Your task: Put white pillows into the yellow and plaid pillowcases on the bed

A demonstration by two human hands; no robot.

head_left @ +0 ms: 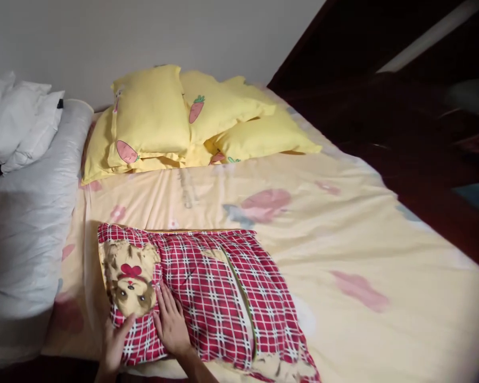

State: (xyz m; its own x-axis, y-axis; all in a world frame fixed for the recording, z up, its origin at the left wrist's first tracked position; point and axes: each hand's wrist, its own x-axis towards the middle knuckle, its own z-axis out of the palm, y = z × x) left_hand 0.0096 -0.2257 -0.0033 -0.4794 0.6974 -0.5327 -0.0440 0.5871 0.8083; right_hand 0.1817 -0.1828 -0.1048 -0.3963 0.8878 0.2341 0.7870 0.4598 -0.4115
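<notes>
fingers (168,302) flat on plaid pillowcase (209,298)

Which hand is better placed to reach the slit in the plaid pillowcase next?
Probably the right hand: it lies on the plaid pillowcase, nearer the slit, while the left hand sits farther off at the pillowcase's left edge.

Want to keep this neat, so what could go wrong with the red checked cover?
The slit in the red checked cover gapes, so anything inside might slip out. It lies by the near edge of the bed, so a pull from the left hand or right hand could drag it off.
</notes>
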